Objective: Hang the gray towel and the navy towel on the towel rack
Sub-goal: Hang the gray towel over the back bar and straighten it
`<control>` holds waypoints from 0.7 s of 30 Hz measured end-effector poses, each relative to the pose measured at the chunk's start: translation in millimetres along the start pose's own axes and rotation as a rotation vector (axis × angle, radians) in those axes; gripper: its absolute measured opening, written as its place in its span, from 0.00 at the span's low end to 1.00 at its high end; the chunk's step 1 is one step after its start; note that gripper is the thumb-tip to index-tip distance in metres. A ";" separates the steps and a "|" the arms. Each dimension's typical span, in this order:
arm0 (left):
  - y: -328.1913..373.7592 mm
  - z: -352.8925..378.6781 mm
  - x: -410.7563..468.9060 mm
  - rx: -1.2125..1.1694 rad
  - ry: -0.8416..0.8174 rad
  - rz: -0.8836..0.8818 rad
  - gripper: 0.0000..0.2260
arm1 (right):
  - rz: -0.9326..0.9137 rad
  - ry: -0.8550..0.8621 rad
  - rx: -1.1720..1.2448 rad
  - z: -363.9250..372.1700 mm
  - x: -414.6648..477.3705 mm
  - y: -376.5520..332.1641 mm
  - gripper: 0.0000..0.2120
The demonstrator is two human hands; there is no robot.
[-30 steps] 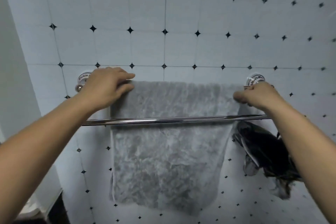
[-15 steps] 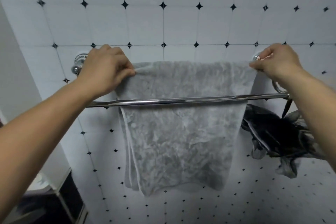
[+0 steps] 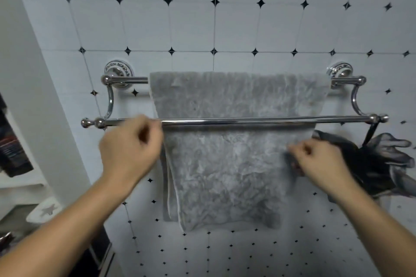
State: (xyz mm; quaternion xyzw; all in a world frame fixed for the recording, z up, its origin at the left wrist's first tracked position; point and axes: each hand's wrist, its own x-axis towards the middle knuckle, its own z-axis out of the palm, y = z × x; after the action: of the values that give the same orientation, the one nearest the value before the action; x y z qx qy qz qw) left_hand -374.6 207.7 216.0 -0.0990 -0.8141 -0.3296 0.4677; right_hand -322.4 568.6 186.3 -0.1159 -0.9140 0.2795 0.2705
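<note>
The gray towel (image 3: 227, 164) hangs folded over the rear bar (image 3: 128, 79) of a chrome double towel rack, behind its front bar (image 3: 247, 121). My left hand (image 3: 130, 153), blurred, sits just below the front bar at the towel's left edge, its fingers loosely curled with nothing seen in them. At the towel's right edge is my right hand (image 3: 319, 162), fingers curled against the cloth; whether it pinches the towel is unclear. I see no towel that is plainly navy.
A dark crumpled cloth (image 3: 373, 164) hangs from the rack's right end, close to my right wrist. The wall is white tile with black diamonds. At the left stand a white wall edge (image 3: 33, 96), shelves and a white dish (image 3: 45, 211).
Both hands have left the towel's top edge at the rear bar and dropped below the front bar. The towel stays draped over the rear bar. The camera has tilted down.
</note>
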 end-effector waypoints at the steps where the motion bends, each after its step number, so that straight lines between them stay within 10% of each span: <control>1: -8.5 8.5 -25.9 0.055 -0.145 -0.021 0.15 | 0.096 -0.093 -0.062 14.9 -4.1 13.3 0.15; 5: -40.5 42.6 -58.7 -0.153 -0.444 -0.322 0.13 | 0.327 -0.150 0.185 36.2 7.4 46.2 0.27; 10: -35.5 71.8 -29.6 -0.615 -0.190 -0.463 0.07 | 0.312 0.026 0.911 28.3 42.8 41.4 0.11; 15: -41.0 79.7 -10.4 -0.809 0.035 -0.586 0.06 | 0.301 -0.024 0.991 41.5 40.9 43.2 0.06; 21: -45.1 78.3 -1.5 -0.874 0.013 -0.640 0.06 | 0.257 -0.181 1.150 67.1 28.1 56.6 0.23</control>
State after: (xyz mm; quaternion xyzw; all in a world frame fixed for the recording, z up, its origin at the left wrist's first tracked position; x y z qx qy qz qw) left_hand -449.5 222.8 167.7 -0.0294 -0.5878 -0.7640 0.2645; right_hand -379.7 595.0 119.0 -0.0362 -0.6139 0.7689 0.1748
